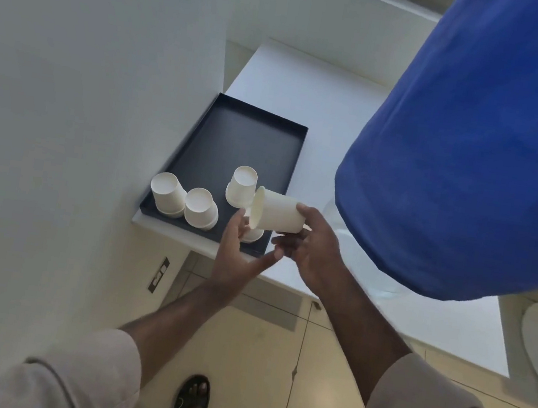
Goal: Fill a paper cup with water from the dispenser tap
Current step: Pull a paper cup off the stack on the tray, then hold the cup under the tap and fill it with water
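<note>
A white paper cup (pixel 278 212) lies on its side in the air above the near right corner of a black tray (pixel 235 137), its mouth facing left. My right hand (pixel 310 247) grips it around the base end. My left hand (pixel 239 255) is just left of it, fingers spread, fingertips touching the cup's rim. A large water bottle under a blue cover (pixel 476 146) stands to the right; below the cover a bit of clear bottle shows. No tap is visible.
On the tray stand three upside-down stacks of paper cups (pixel 199 208), and another cup (pixel 253 234) is partly hidden behind my hands. The tray sits on a white counter (pixel 326 108) against a white wall. Tiled floor and my sandalled foot (pixel 193 397) lie below.
</note>
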Motion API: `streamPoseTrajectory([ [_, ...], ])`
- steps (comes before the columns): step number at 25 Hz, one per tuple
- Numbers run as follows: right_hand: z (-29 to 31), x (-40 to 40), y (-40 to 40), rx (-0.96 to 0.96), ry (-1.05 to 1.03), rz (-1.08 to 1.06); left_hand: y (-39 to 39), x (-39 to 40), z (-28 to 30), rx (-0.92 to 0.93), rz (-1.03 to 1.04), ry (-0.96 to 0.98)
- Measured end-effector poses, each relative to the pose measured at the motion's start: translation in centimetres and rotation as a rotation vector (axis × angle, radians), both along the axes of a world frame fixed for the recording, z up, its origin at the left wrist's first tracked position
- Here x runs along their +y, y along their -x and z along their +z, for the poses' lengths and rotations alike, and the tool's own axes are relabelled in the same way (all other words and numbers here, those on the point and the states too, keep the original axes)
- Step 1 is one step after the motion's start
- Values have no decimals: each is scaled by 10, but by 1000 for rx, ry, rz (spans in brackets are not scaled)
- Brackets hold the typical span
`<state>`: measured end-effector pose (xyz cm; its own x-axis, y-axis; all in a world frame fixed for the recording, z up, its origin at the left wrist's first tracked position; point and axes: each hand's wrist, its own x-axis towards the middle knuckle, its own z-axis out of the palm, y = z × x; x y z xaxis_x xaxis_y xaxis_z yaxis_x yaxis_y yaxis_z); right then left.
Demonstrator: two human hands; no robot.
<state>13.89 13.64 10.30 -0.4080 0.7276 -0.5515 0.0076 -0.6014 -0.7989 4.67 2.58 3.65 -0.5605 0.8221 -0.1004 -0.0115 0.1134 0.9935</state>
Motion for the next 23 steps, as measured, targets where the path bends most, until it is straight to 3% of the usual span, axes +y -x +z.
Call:
streamPoseTrajectory([
  [2, 2, -7, -10, 144, 195, 57, -6, 7, 15, -124, 23, -93],
  [4, 1, -16, -23, 211, 263, 127, -18, 9, 29, -168, 93, -139],
  [10, -3, -30, -70, 195, 218, 330, -54, 5, 35, -170, 244, -204],
  [15, -16, -22, -128, -285, -316, 219, -72, -7, 7, 15, 206, -123],
  [18, -32, -12, -174, -477, -585, 167, -92, -21, -34, 72, 194, -29],
  [23, -59, -12, -220, -765, -1010, 392, -140, -20, -89, 215, 165, 144],
])
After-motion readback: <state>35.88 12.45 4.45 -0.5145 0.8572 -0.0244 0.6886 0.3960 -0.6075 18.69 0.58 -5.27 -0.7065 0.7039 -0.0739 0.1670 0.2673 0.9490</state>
